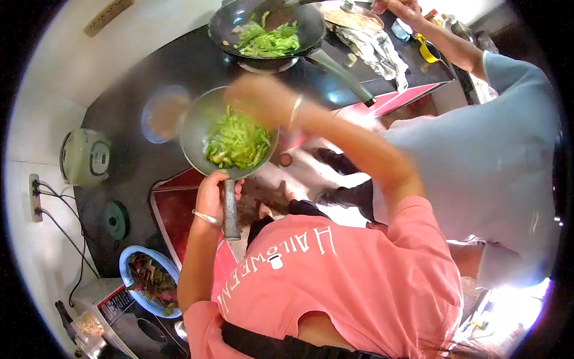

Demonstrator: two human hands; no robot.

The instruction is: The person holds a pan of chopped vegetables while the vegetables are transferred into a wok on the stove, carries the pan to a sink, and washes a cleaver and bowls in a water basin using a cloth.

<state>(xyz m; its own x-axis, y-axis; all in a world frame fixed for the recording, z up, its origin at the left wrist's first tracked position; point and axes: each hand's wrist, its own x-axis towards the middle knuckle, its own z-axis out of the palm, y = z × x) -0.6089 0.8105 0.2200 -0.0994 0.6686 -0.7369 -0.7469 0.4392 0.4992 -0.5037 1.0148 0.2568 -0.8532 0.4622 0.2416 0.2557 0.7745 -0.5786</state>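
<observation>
A small pan [192, 128] holds sliced green vegetables [239, 140]. My left hand [212, 194] is closed at the base of its grey handle [231, 215], below the pan. Over the pan's upper right edge is my right hand [260, 99], smeared by motion; its fingers and anything in them cannot be made out. Left of the pan, a blurred round bowl or plate [149, 122] with something brownish rests on the dark counter [125, 137].
A large wok [218, 33] with green vegetables stands at the top, its handle pointing lower right. A co-worker in grey [472, 155] reaches past it on the right. Left are a rice cooker [86, 157], green lid [116, 220], cables and a blue basket [127, 263] of leaves.
</observation>
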